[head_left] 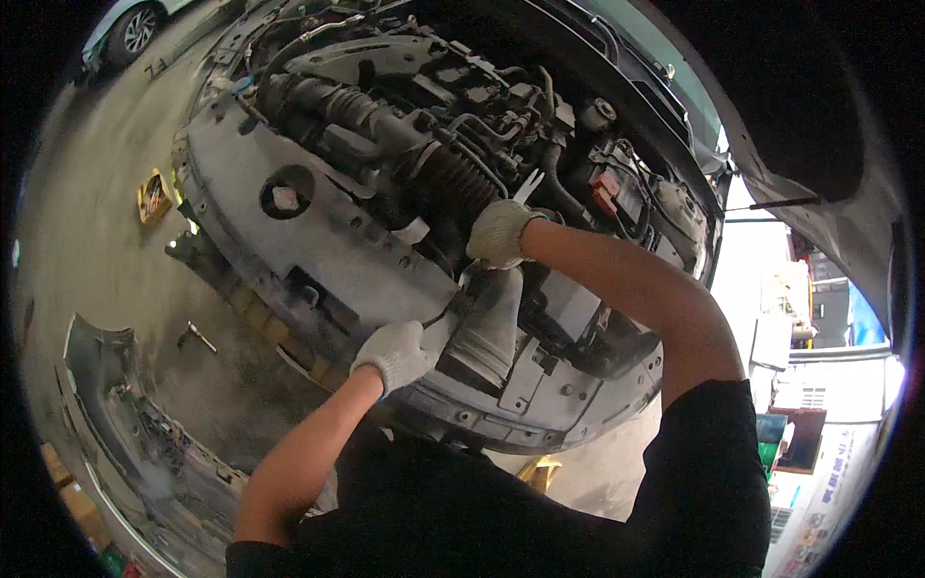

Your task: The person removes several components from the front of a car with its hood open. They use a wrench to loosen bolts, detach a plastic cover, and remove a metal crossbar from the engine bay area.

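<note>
I stand at the front of a car with its engine bay uncovered, both hands in pale knit gloves. My right hand (pixel 501 234) is closed around a tool with two pale prongs (pixel 529 185) sticking out above the fist; its other end is hidden. Below that fist lies a grey ribbed air intake duct (pixel 487 328). A dusty grey plastic cover panel (pixel 332 226) spans the front of the bay. At its near right corner, my left hand (pixel 395 353) is closed on the edge, beside the duct.
A black corrugated hose (pixel 458 180) and a battery with a red terminal cover (pixel 605 191) sit in the bay. On the floor to the left are a detached bumper (pixel 101 361), a ratchet-like tool (pixel 200 336) and a yellow box (pixel 153 197). The raised hood (pixel 809 116) hangs at right.
</note>
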`<state>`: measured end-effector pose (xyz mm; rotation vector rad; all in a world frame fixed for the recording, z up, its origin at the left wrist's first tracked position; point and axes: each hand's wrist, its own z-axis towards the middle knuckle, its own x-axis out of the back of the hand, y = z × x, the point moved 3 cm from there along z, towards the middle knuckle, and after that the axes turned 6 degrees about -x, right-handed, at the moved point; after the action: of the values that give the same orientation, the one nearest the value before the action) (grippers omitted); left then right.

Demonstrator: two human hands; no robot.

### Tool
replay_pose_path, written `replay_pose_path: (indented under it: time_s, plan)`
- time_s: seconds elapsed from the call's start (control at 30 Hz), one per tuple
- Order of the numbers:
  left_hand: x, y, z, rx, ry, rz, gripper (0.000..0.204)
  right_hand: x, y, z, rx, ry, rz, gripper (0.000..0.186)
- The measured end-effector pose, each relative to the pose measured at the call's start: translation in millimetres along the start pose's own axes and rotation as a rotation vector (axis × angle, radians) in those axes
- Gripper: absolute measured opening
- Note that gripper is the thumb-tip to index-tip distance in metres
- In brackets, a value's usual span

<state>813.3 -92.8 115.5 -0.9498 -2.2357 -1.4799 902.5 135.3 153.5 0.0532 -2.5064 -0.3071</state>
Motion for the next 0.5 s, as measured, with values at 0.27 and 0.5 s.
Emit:
replay_pose_path:
  time_s: [0.27, 0.5]
  plan:
    - [-5, -5, 3, -0.011, 0.064, 0.022, 0.038, -15, -12, 37, 0.046, -0.345, 0.090, 0.033]
    - [-3, -3, -2, -0.005, 0.038, -0.014, 0.032, -11, -29, 11, 0.058, -0.131, 0.007, 0.034]
